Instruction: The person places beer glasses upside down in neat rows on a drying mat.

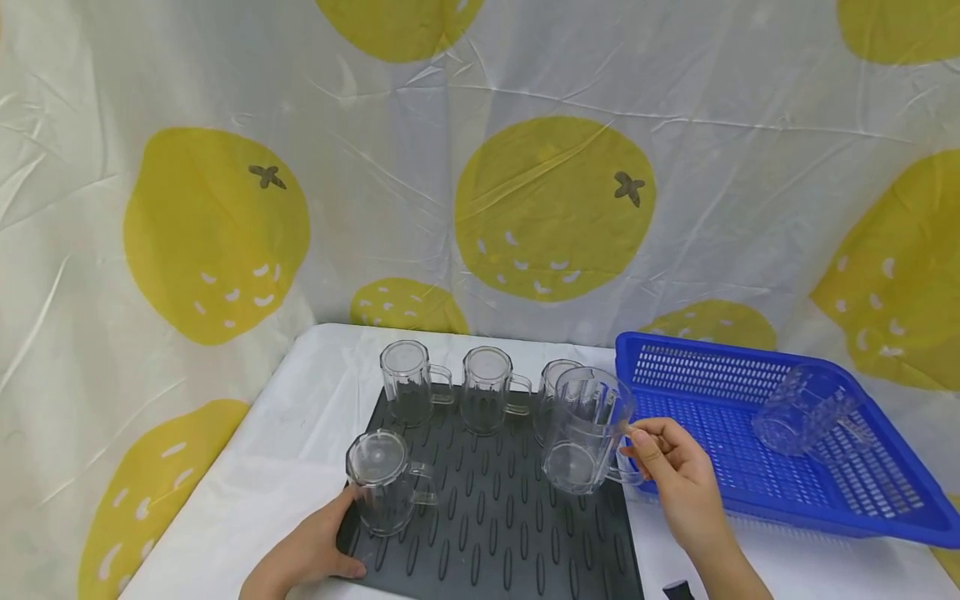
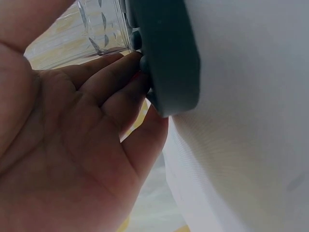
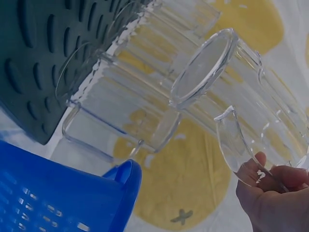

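Note:
My right hand (image 1: 678, 479) pinches the handle of a clear glass mug (image 1: 585, 433), held above the right part of a black ridged drying mat (image 1: 517, 517). This mug's base points down toward the mat, and it overlaps a third back-row mug (image 1: 546, 417) in the head view. Two more glass mugs, one at the back left (image 1: 408, 392) and one at the back middle (image 1: 486, 400), stand in that row. Another glass mug (image 1: 384, 492) stands at the mat's left front. Beside it, my left hand (image 1: 311, 542) rests at the mat's left edge, its fingers (image 2: 120, 96) touching the rim.
To the right sits a blue perforated plastic basket (image 1: 705, 492), with one clear mug (image 1: 802, 412) tipped over inside. White cloth (image 1: 285, 425) covers the table. A lemon-print curtain (image 1: 390, 208) hangs behind. Something small and black (image 1: 678, 590) shows at the front edge.

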Motion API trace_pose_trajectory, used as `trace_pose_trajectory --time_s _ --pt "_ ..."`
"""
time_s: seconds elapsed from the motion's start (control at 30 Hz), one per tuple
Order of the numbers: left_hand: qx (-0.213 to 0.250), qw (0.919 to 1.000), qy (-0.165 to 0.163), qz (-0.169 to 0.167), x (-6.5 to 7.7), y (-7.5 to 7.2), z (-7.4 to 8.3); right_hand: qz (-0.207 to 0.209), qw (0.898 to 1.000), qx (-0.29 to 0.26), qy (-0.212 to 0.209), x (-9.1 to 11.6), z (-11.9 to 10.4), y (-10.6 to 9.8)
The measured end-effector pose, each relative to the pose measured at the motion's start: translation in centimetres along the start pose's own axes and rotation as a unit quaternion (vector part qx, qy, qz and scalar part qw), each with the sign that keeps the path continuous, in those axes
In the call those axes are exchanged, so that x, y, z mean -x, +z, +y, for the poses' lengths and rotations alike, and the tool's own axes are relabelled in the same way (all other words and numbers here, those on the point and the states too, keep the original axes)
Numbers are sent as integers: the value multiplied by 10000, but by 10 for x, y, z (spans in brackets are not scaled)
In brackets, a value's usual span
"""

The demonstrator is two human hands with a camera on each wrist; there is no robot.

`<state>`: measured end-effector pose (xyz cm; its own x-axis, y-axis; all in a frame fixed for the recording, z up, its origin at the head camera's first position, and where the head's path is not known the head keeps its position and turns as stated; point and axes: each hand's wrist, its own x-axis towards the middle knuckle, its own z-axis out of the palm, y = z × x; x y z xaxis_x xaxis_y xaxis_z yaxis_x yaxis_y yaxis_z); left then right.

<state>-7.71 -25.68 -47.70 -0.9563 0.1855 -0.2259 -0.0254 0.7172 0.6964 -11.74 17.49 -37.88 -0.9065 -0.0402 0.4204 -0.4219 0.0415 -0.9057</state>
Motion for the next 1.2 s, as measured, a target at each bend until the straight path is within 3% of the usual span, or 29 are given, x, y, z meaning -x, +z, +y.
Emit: trace_pose_trajectory --time_s 0.5,0.87,1.2 --pt "13 10000 89 42 0 0 2 -436 9989 -197 -15 0 8 24" --pt "-66 9999 -61 100 0 0 4 -586 9981 -15 196 1 10 35" --pt "-184 9987 -357 316 -1 1 9 -823 9965 23 130 1 12 44"
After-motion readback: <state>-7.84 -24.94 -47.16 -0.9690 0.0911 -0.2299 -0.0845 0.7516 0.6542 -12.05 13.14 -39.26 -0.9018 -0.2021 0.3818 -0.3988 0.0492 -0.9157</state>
